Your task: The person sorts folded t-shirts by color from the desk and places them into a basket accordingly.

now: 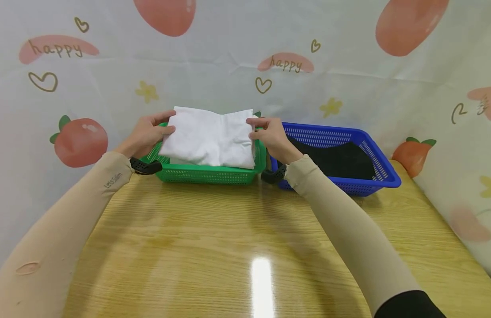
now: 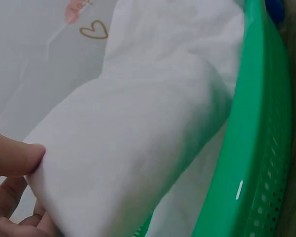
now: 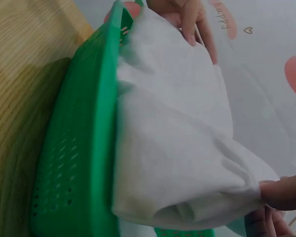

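Note:
A folded white cloth [image 1: 211, 138] spans the top of the green basket [image 1: 205, 176], its near edge just inside the front rim. My left hand [image 1: 147, 132] pinches its left edge between thumb and fingers; the left wrist view shows the thumb [image 2: 19, 157] on top of the fabric. At the opposite edge my right hand [image 1: 274, 138] pinches the cloth the same way, and in the right wrist view the folded layers [image 3: 187, 207] bunch beside that thumb. More white fabric [image 2: 187, 192] lies lower in the basket, partly hidden under the held cloth.
To the right stands a blue basket [image 1: 388, 176] with black fabric [image 1: 340, 160] in it, close beside the green one and partly behind my right wrist. Both baskets sit at the back of the wooden table [image 1: 205, 238], against a printed curtain [image 1: 213, 66].

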A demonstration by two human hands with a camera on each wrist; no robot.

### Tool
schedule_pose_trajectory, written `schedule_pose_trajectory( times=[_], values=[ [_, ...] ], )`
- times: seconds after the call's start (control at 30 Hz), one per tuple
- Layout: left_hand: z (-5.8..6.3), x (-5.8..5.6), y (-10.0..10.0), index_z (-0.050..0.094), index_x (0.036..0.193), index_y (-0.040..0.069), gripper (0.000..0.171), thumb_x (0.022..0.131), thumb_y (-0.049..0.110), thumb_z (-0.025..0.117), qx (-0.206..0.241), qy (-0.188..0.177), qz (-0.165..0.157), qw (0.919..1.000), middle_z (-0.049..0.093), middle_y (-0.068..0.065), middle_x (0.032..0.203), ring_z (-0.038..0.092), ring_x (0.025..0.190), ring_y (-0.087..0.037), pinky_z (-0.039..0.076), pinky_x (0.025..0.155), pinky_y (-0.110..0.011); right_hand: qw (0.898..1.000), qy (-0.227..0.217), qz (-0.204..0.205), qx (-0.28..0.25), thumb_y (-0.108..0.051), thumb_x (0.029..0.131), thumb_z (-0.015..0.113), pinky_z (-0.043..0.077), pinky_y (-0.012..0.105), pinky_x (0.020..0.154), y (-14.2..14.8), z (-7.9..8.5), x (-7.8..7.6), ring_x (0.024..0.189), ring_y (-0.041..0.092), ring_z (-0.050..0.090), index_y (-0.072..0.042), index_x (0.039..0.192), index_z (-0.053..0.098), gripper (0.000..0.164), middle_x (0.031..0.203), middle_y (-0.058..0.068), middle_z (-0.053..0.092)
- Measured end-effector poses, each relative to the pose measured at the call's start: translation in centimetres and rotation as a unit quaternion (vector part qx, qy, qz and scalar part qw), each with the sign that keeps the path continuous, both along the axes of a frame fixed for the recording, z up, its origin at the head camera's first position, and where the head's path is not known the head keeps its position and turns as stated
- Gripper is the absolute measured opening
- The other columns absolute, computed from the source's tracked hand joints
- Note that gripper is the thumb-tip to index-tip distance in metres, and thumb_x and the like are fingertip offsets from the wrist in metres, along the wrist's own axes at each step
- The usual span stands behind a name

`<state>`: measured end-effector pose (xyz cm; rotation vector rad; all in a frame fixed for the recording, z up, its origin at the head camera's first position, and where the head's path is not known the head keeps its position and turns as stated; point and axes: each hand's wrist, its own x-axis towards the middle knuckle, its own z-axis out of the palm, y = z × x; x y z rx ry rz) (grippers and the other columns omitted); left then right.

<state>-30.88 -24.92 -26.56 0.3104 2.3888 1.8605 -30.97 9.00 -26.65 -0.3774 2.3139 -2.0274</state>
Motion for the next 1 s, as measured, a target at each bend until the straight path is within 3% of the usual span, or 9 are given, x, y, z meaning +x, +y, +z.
schedule_pose_trajectory(
  times=[0.1,0.23,0.37,0.43,0.57,0.7,0.83,1.0],
  values=[
    [-0.2,-0.2,0.0,0.027,0.157,0.013,0.058,0.104,0.005,0.049,-0.029,-0.011,-0.003,0.9995,0.025,-0.017,0.155,0.042,0.128,-0.025,0.047,0.091,-0.025,0.999,-0.006,-0.01,0.031,0.011,0.092,0.061,0.043,0.034,0.101,-0.4,-0.4,-0.1,0.141,0.021,0.028,0.002,0.129,0.063,0.038,0.154,0.007,0.032],
    [-0.6,-0.2,0.1,0.026,0.157,0.01,0.06,0.103,0.004,0.05,-0.103,-0.019,-0.014,0.9944,0.019,-0.019,0.158,0.031,0.138,-0.031,0.042,0.094,-0.034,0.998,-0.014,0.002,0.066,0.011,0.092,0.06,0.046,0.035,0.098,-0.7,-1.1,-0.3,0.133,0.024,0.041,0.002,0.132,0.061,0.041,0.147,0.008,0.043],
    [-1.0,-0.2,0.5,0.026,0.156,0.007,0.062,0.101,0.001,0.051,-0.167,0.002,-0.02,0.9858,0.018,-0.017,0.159,0.018,0.144,-0.035,0.04,0.093,-0.044,0.995,-0.007,0.034,0.093,0.012,0.09,0.061,0.047,0.036,0.097,-1.1,-1.7,-0.5,0.133,0.024,0.042,0.001,0.137,0.056,0.048,0.144,0.009,0.048],
    [-1.1,-0.2,0.8,0.025,0.156,0.006,0.063,0.099,0.0,0.052,-0.187,0.012,-0.017,0.9822,0.019,-0.017,0.16,0.016,0.145,-0.036,0.041,0.091,-0.046,0.994,-0.001,0.044,0.103,0.014,0.088,0.061,0.049,0.035,0.093,-1.3,-1.8,-0.6,0.115,0.025,0.053,0.002,0.138,0.055,0.051,0.145,0.01,0.048],
    [-1.2,-0.3,1.4,0.022,0.157,0.006,0.066,0.098,-0.001,0.053,-0.214,0.012,-0.014,0.9766,0.019,-0.02,0.159,0.018,0.143,-0.04,0.042,0.086,-0.045,0.991,-0.003,0.052,0.126,0.015,0.086,0.06,0.047,0.035,0.081,-1.7,-1.6,-0.6,0.111,0.025,0.052,0.004,0.138,0.054,0.053,0.146,0.011,0.046],
    [-1.3,-0.3,1.9,0.014,0.158,0.004,0.071,0.098,0.0,0.053,-0.239,-0.01,-0.032,0.9705,0.013,-0.023,0.159,0.015,0.143,-0.043,0.04,0.092,-0.049,0.985,-0.022,0.07,0.158,0.009,0.089,0.062,0.045,0.037,0.096,-1.9,-1.4,-0.5,0.137,0.026,0.037,0.004,0.14,0.051,0.052,0.146,0.013,0.045],
    [-1.1,-0.3,2.1,0.006,0.157,0.002,0.077,0.099,0.008,0.055,-0.256,-0.024,-0.057,0.9647,0.002,-0.022,0.161,0.004,0.145,-0.042,0.025,0.108,-0.059,0.982,-0.032,0.094,0.163,0.001,0.093,0.062,0.038,0.042,0.106,-1.6,-1.1,-0.4,0.136,0.029,0.038,0.007,0.139,0.05,0.048,0.146,0.016,0.044],
    [-0.9,0.1,2.3,-0.001,0.158,0.006,0.084,0.1,0.023,0.058,-0.261,-0.026,-0.082,0.9615,-0.004,-0.018,0.162,-0.001,0.146,-0.04,0.016,0.111,-0.062,0.982,-0.047,0.112,0.145,-0.006,0.097,0.06,0.038,0.042,0.106,-0.7,-0.7,0.1,0.127,0.033,0.049,0.008,0.137,0.052,0.044,0.147,0.016,0.043]
  ],
)
